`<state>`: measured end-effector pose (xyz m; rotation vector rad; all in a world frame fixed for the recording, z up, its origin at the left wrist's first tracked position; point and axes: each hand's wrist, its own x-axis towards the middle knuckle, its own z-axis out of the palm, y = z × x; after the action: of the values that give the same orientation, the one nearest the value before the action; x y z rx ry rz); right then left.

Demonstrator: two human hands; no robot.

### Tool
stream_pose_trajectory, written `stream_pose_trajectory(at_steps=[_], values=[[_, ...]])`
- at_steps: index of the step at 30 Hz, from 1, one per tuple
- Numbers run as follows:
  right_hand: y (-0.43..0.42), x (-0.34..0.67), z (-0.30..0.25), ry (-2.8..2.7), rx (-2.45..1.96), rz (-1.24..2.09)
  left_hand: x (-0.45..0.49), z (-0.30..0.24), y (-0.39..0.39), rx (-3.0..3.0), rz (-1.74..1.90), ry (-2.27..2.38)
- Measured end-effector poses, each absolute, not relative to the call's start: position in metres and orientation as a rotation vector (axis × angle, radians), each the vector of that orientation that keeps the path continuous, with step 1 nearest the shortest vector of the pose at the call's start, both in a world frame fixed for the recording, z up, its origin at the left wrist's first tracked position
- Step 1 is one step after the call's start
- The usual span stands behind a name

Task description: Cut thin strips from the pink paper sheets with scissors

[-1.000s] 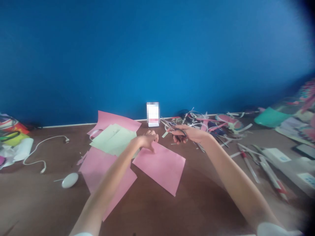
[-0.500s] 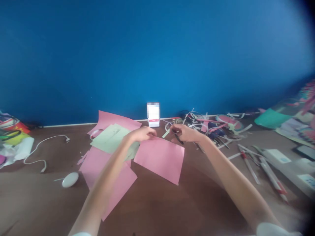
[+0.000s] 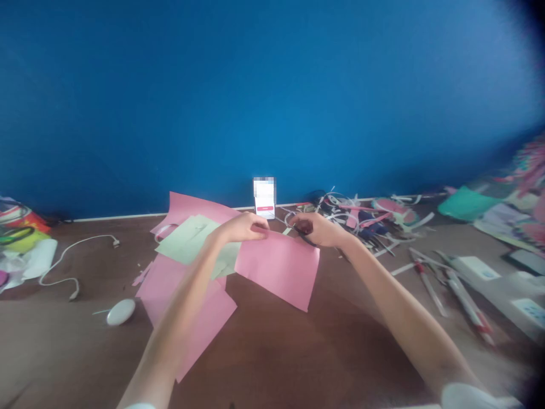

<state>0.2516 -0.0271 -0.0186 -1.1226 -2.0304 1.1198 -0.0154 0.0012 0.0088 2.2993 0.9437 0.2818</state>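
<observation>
Blue wall (image 3: 272, 85) behind, brown tabletop (image 3: 276, 358) below: a person lifts a pink sheet (image 3: 279, 270) by its far edge. The left hand (image 3: 244, 227) has its grip pinched on the sheet's far-left corner. The right hand (image 3: 319, 229) has its grip closed around dark-handled scissors (image 3: 303, 230) at the far-right corner. Whether that hand also touches the paper cannot be told.

A second ago the sheet lay flat under the left fingertips, and the right hand held the scissors apart at one o'clock. Both hands have since met along the far edge. The sheet now hangs tilted, its near corner raised off the wood, so paper and blades are together.

A pale green sheet (image 3: 187, 241) lies just beside the lifted one at nine o'clock, over more pink paper (image 3: 187, 307) running down to seven o'clock. A small white card (image 3: 264, 199) stands against the wall at twelve o'clock. Cut paper strips (image 3: 361, 216) heap close to the right hand at two o'clock, and pens (image 3: 430, 284) are scattered at three o'clock. Well away at nine o'clock lie a white cable (image 3: 72, 258) and a round white object (image 3: 121, 312).
</observation>
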Motion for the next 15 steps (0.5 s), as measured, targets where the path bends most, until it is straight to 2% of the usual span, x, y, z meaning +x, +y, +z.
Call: stream_pose_trajectory(at_steps=[4, 8, 15], values=[[-0.028, 0.250, -0.018, -1.999, -1.100, 1.130, -0.013, 0.014, -0.002, 2.302, 0.293, 0.967], [-0.026, 0.254, -0.017, -1.913, -1.061, 1.169, -0.028, 0.014, 0.004, 1.976, 0.497, 0.894], [-0.022, 0.259, -0.015, -1.518, -1.064, 1.210, -0.066, -0.019, 0.021, 1.549, 0.534, 0.751]])
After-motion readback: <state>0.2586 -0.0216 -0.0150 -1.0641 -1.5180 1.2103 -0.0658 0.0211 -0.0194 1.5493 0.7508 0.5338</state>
